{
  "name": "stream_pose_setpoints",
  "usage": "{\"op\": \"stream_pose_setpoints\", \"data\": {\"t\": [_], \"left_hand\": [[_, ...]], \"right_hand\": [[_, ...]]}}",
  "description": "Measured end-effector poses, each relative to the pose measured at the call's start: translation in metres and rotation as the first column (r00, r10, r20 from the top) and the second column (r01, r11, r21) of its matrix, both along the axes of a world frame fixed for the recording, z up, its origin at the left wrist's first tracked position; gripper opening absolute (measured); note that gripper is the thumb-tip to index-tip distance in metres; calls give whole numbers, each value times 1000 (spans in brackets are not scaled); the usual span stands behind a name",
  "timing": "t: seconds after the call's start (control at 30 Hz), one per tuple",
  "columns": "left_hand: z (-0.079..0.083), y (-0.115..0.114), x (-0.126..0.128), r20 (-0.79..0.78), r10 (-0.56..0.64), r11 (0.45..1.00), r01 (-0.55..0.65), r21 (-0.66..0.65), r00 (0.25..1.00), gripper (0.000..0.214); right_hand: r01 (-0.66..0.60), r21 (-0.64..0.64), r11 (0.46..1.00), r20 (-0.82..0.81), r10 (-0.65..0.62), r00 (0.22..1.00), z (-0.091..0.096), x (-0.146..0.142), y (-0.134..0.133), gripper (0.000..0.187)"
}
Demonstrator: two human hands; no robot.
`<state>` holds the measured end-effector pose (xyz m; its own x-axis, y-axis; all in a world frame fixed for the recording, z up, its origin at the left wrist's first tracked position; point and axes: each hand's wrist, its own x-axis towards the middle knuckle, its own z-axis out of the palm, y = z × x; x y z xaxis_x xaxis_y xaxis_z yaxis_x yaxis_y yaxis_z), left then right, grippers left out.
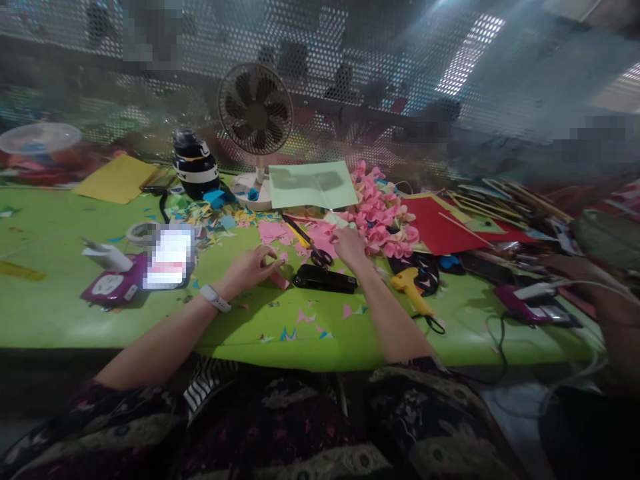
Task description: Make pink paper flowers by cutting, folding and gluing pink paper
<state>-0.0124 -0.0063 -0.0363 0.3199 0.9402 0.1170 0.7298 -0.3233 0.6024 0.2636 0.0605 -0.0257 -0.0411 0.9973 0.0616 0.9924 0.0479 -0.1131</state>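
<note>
A green-covered table (pixel 150 320) stretches across my view, and a perforated metal panel (pixel 335 93) stands behind it. From my distant place I take the black stapler (pixel 325 281) as landmark. The left hand (pixel 257 264), with a white wristband (pixel 215 298), is just to the left of the stapler; its fingers are bent, the thumb close to them, but I cannot tell whether it pinches something. A pink paper piece (pixel 281 281) lies between this hand and the stapler. The right hand (pixel 350 245) is behind the right end of the stapler — its fingers are curled, and I cannot tell if they grasp any paper. Pink paper petals (pixel 383 210) make a heap behind the stapler and to its right, beside this hand. Directly behind the stapler lie the scissors (pixel 315 252). A yellow glue gun (pixel 414 292) lies to the right of the stapler. Farther behind it I see a pale green sheet (pixel 313 183) and an electric fan (pixel 257 115). Well to the left of the stapler is a lit phone (pixel 170 257); far to the right — another person's arm (pixel 620 313).
</note>
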Motion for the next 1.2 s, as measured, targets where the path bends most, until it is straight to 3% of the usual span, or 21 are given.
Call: {"op": "stream_pose_setpoints", "data": {"t": [0.1,0.23,0.37,0.57,0.77,1.0,1.2], "left_hand": [[-1,0,0,31,-20,1000,20,-2,999,38],[-5,1,1,67,-29,1000,28,10,997,35],[-7,2,0,116,14,999,-18,37,993,36],[-7,3,-2,155,66,996,-75,50,986,36],[-9,3,-2,166,36,997,-48,67,985,35],[-12,4,-3,181,20,996,-35,79,983,36],[-11,3,-2,199,17,993,-40,108,980,35]], "right_hand": [[1,-3,1000,-25,-1,1000,0,-4,-1,21],[21,-14,1000,-9,-22,1000,-4,-10,-2,40],[32,-9,999,35,-32,999,-6,-13,0,44],[-4,-12,1000,125,6,992,0,-13,-2,29],[23,-40,999,72,-20,997,4,-18,-2,51],[-7,-43,999,127,13,992,7,-18,-2,23],[32,-78,996,-2,-33,999,7,-8,-2,18]]}}
